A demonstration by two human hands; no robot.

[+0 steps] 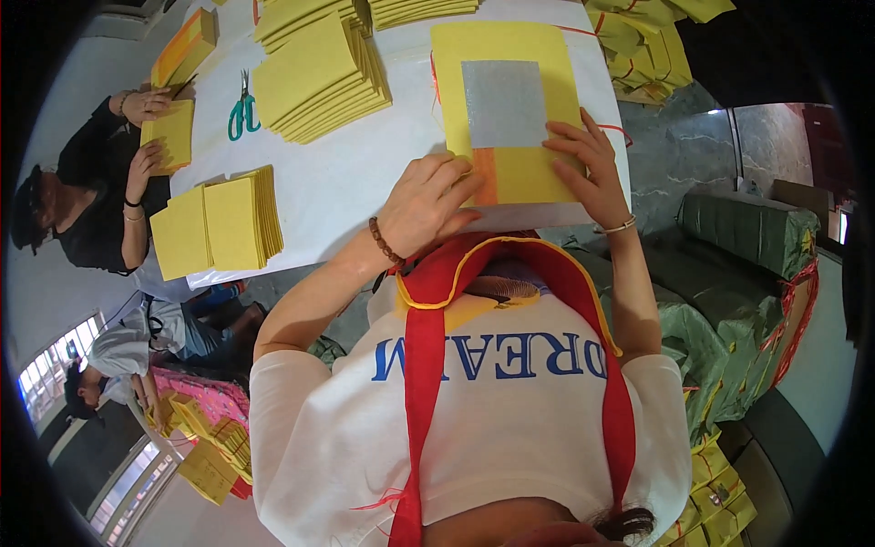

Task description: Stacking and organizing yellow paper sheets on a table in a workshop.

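Note:
A yellow paper sheet (pixel 524 178) lies in front of me near the table's edge; whether it is one sheet or a pile I cannot tell. It bears a silvery-grey square (pixel 504 100) and a short orange strip (pixel 485 173) below that. My left hand (pixel 430 202) is closed at its lower left corner, fingers bent beside the orange strip and thumb stretched along the near edge. My right hand (pixel 588 171) rests on the sheet's right side, its fingers apart and partly over the silvery square. Red string (pixel 616 130) shows from under the sheet.
Stacks of folded yellow paper (pixel 314 82) and a smaller stack (pixel 241 219) stand on the white table (pixel 319 182). Green-handled scissors (pixel 243 109) lie at left. A co-worker (pixel 100 191) handles yellow paper across there; another person sits lower left. Green wrapped bundles (pixel 729 319) fill the right.

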